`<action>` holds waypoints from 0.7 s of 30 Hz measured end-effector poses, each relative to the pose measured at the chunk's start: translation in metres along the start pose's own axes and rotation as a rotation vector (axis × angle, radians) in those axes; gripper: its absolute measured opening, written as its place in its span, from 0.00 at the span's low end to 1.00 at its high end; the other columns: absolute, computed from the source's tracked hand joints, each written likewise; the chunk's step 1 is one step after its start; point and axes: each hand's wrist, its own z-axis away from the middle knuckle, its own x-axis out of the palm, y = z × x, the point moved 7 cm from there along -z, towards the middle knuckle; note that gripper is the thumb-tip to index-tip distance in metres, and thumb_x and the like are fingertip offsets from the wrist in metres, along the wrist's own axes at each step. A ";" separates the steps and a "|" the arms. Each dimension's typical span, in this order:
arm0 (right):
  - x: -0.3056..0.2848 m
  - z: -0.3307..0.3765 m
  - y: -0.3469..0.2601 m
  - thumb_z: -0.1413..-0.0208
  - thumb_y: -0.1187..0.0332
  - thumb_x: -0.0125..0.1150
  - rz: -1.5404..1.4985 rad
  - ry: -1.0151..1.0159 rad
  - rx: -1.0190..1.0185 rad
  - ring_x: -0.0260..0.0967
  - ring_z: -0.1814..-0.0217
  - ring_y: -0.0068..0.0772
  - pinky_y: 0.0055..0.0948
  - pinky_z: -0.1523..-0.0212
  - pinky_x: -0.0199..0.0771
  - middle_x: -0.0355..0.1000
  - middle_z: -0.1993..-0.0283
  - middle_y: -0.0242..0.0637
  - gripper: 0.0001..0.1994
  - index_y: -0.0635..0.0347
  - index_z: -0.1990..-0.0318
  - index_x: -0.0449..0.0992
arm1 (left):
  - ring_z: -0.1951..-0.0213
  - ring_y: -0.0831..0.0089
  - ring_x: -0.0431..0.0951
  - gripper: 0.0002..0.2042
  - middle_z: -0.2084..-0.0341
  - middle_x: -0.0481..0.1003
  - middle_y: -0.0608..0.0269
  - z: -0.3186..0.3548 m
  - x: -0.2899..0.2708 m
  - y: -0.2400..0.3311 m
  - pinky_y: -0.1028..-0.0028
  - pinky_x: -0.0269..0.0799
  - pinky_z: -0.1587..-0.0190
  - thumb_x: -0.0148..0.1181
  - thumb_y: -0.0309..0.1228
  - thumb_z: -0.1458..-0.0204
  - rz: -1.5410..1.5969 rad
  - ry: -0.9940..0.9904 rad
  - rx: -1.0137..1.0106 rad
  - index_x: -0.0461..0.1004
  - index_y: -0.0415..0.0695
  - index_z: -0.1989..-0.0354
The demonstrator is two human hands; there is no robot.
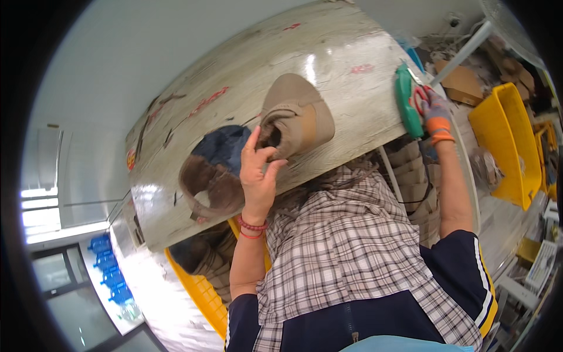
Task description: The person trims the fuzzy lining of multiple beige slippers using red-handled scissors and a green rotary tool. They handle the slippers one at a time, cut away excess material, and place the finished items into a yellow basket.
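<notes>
Left hand on tan shoe, right hand on green tool

Left hand: bare, red bands at wrist, thumb and fingers pinching the heel rim of a tan shoe. Shoe lying on its side on the worn table, near the middle of the near edge, opening toward the hand. Just left of it, a brown shoe with a dark blue lining or cloth behind, also on the table. Below the table edge, a yellow crate with more brown shoes inside. Plaid apron over a dark top in the foreground. Further right, right hand in a grey-and-orange glove, closed around a green tool at the table's right edge; grip partly hidden. Far right, a yellow bin among cardboard clutter.
</notes>
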 end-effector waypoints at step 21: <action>-0.088 0.025 -0.018 0.45 0.63 0.58 -0.512 -0.216 0.354 0.69 0.60 0.26 0.25 0.55 0.68 0.72 0.61 0.36 0.17 0.64 0.51 0.70 | 0.40 0.57 0.60 0.14 0.44 0.65 0.51 0.139 -0.051 -0.083 0.51 0.50 0.36 0.48 0.27 0.42 1.742 0.367 -0.785 0.69 0.38 0.49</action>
